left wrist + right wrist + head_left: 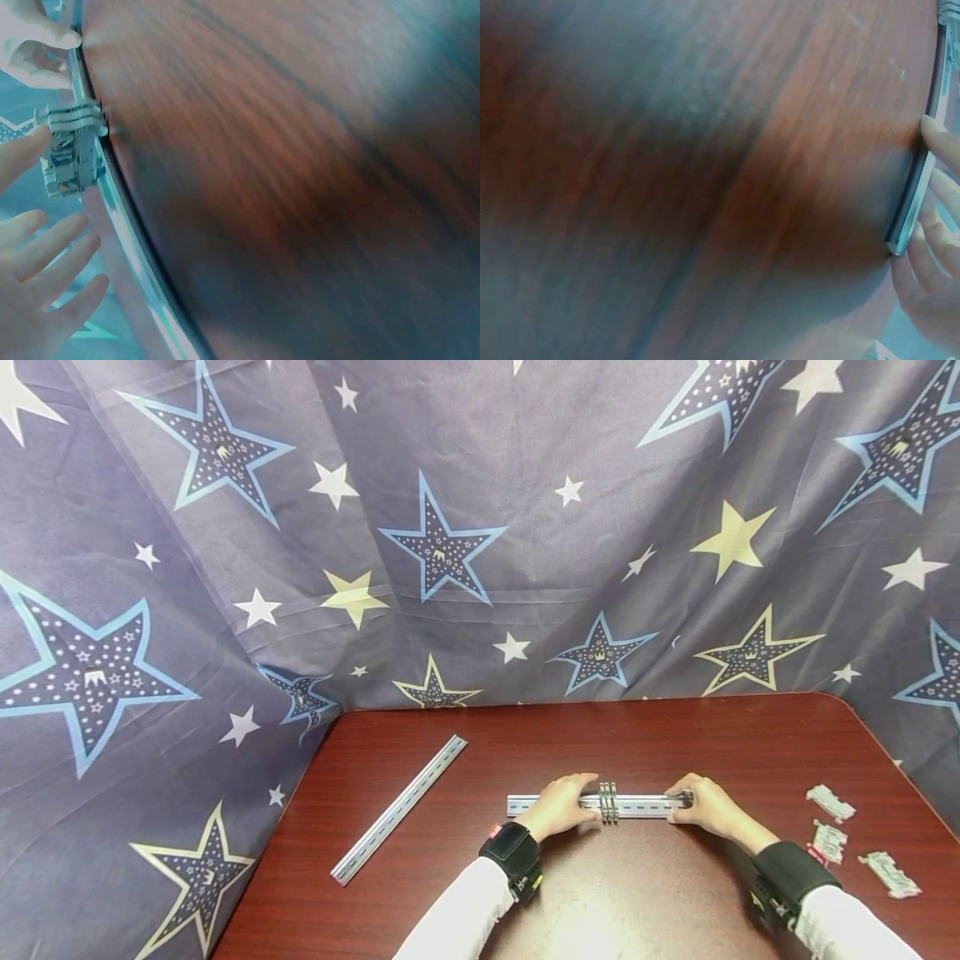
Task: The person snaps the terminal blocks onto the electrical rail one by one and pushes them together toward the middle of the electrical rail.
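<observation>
Three loose terminal blocks [829, 802] right of right hand [708, 807]; spare rail [398, 810] left.

- Makeshift assembly bench, staged for recording
- Star-printed cloth backdrop [480, 527] hung behind and beside
- Dark red wood-grain counter [600, 893]
- Metal mounting rails [397, 810] and loose terminal blocks [828, 842] laid out

left hand [561, 806]: fingers extended, palm down | right hand [705, 806]: fingers curled

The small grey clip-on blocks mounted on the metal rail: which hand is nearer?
Left hand, fingertips touching the blocks. Right hand grips the rail's far end.
</observation>
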Available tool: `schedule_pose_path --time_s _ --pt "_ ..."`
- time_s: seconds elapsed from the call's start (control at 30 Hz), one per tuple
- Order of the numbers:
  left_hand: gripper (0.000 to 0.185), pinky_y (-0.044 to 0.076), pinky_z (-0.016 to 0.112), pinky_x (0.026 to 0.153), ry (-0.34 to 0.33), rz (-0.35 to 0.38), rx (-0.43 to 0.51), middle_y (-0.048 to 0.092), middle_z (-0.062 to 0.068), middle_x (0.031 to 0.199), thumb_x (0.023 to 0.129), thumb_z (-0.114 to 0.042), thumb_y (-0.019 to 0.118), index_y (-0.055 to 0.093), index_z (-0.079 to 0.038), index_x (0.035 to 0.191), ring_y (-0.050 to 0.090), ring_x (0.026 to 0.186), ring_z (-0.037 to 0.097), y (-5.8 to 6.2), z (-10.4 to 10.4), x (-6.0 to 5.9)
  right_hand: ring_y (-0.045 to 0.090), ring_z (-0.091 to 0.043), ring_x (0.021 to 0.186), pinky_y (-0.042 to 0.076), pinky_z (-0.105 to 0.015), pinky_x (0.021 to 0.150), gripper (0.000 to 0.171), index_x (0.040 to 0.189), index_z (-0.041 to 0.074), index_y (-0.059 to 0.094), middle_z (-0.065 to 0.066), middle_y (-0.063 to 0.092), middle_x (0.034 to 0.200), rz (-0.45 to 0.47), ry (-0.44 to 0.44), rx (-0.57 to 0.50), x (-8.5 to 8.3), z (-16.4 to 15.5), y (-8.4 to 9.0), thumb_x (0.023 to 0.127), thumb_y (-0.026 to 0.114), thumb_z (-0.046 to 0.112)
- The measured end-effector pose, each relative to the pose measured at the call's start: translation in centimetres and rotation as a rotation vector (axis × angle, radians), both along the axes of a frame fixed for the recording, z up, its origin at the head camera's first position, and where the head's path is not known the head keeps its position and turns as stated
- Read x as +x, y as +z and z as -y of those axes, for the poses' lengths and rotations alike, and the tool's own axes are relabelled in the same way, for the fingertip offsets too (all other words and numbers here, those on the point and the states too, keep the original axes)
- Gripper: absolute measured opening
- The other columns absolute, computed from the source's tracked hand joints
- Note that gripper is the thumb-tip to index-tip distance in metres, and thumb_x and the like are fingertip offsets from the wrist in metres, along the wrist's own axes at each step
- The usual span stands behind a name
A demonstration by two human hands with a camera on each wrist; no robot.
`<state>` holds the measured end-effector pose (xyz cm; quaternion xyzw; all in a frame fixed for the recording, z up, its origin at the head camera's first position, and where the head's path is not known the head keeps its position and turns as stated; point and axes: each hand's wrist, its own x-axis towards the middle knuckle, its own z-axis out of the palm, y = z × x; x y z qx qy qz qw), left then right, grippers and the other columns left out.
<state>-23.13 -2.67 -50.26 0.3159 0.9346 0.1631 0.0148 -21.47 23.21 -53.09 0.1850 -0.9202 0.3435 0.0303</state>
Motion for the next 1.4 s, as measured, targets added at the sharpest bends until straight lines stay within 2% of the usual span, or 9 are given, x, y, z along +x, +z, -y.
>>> schedule_pose_path --time_s 0.33,0.53,0.73,0.87,1.13,1.4 --pt "0.047 0.040 0.028 0.085 0.001 -0.014 -0.080 0.060 0.002 0.110 0.073 -0.028 0.068 0.056 -0.011 0.116 0.055 0.102 0.015 0.6 3.0 -0.1 0.052 -0.022 0.074 0.040 -0.034 0.064 0.030 0.083 -0.002 0.064 -0.009 0.057 0.081 -0.023 0.020 0.059 0.1 0.2 0.5 0.059 0.076 0.010" --pt "0.044 0.043 0.029 0.080 0.005 -0.054 -0.079 0.061 0.003 0.101 0.070 -0.027 0.070 0.060 -0.010 0.110 0.057 0.093 0.016 0.1 5.0 -0.2 0.051 -0.021 0.072 0.041 -0.034 0.064 0.029 0.082 -0.002 0.064 -0.007 0.056 0.078 -0.063 0.019 0.109 0.3 0.5 0.6 0.058 0.076 0.010" --pt "0.043 0.044 0.031 0.075 0.026 -0.082 -0.101 0.060 0.004 0.095 0.068 -0.027 0.071 0.063 -0.008 0.105 0.057 0.088 0.019 -0.4 6.4 0.0 0.052 -0.027 0.077 0.041 -0.040 0.068 0.031 0.086 -0.002 0.064 -0.008 0.054 0.081 -0.044 0.016 0.147 0.9 0.8 1.1 0.061 0.075 0.012" --pt "0.042 0.044 0.031 0.072 0.053 -0.104 -0.126 0.057 0.004 0.092 0.068 -0.028 0.072 0.063 -0.008 0.103 0.055 0.085 0.020 -1.1 7.0 0.1 0.051 -0.028 0.078 0.042 -0.041 0.069 0.031 0.087 -0.002 0.064 -0.008 0.054 0.081 -0.062 0.015 0.165 0.9 0.8 1.1 0.062 0.075 0.013" --pt "0.036 0.042 0.030 0.067 0.116 -0.128 -0.119 0.050 0.002 0.084 0.067 -0.027 0.073 0.065 -0.008 0.096 0.049 0.079 0.017 -2.4 7.6 -0.1 0.051 -0.030 0.079 0.043 -0.043 0.070 0.031 0.089 -0.002 0.063 -0.008 0.053 0.081 -0.086 0.006 0.185 1.0 0.9 0.8 0.066 0.074 0.015" --pt "0.032 0.042 0.030 0.066 0.128 -0.136 -0.114 0.049 0.002 0.082 0.067 -0.027 0.073 0.065 -0.007 0.091 0.048 0.078 0.018 -2.3 7.6 -0.1 0.050 -0.028 0.077 0.043 -0.041 0.067 0.032 0.087 -0.002 0.063 -0.007 0.051 0.080 -0.114 -0.025 0.208 1.2 1.1 0.9 0.065 0.075 0.018"
